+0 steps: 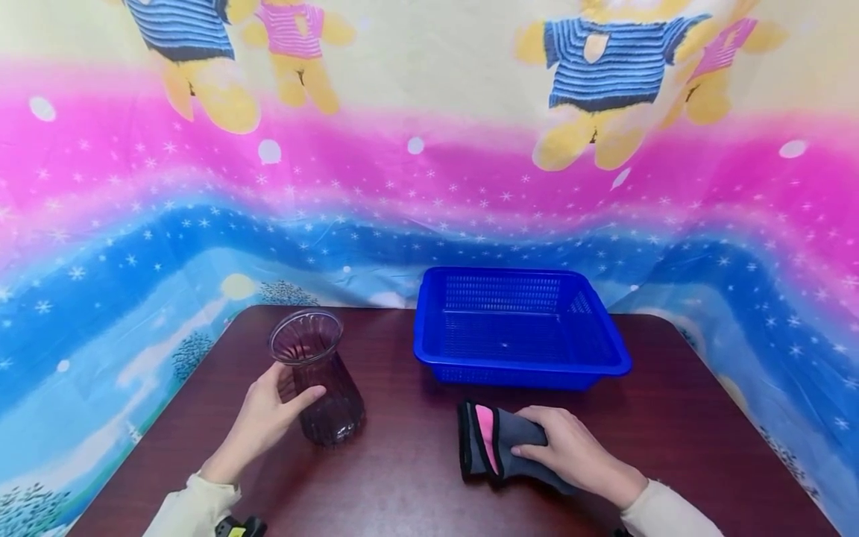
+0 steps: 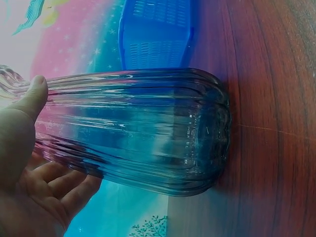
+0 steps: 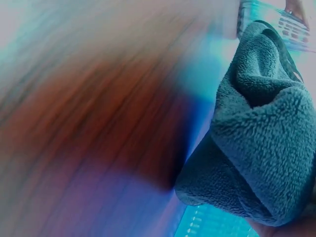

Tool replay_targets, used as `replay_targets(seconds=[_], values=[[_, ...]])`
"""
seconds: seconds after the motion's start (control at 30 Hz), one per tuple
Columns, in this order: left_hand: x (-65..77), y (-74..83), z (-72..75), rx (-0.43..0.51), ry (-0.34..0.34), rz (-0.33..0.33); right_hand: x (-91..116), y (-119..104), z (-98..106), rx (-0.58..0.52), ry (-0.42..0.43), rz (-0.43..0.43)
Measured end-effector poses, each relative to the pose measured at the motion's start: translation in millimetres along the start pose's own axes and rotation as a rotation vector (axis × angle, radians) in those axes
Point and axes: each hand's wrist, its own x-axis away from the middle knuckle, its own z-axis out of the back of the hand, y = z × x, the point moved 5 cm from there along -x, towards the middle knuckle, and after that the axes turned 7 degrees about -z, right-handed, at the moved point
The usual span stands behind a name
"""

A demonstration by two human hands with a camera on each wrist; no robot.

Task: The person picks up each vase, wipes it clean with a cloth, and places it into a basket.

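A tinted, ribbed glass vase [image 1: 329, 399] with a flared rim stands on the left part of the table. My left hand [image 1: 268, 410] holds it below the rim, thumb on the near side; in the left wrist view the fingers [image 2: 81, 192] lie behind the glass. To the right, a folded grey plush cloth [image 1: 520, 432] with black edging and a pink strip is gripped by my right hand [image 1: 577, 451], thumb on the near side. The right wrist view shows the bunched cloth [image 3: 266, 133] up close and hides most of that hand.
A blue perforated plastic basket [image 1: 523, 377] sits at the back of the dark wooden table [image 1: 396, 485], beyond the cloth. Behind the table hangs a printed curtain [image 1: 403, 179]. A black object with a yellow mark [image 1: 240, 526] shows at the left sleeve.
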Motion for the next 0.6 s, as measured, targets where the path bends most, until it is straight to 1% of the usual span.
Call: replay_targets(seconds=[0.27, 0.5, 0.6], values=[[0.3, -1.2, -0.2, -0.026, -0.001, -0.011, -8, -18, -8, -0.045, 0.055, 0.045], [0.3, -0.9, -0.2, -0.029, -0.008, -0.009, -15, -29, -15, -0.085, 0.066, 0.021], [0.2, -0.5, 0.3, -0.035, -0.008, -0.01, -18, -34, -18, -0.101, 0.077, 0.024]])
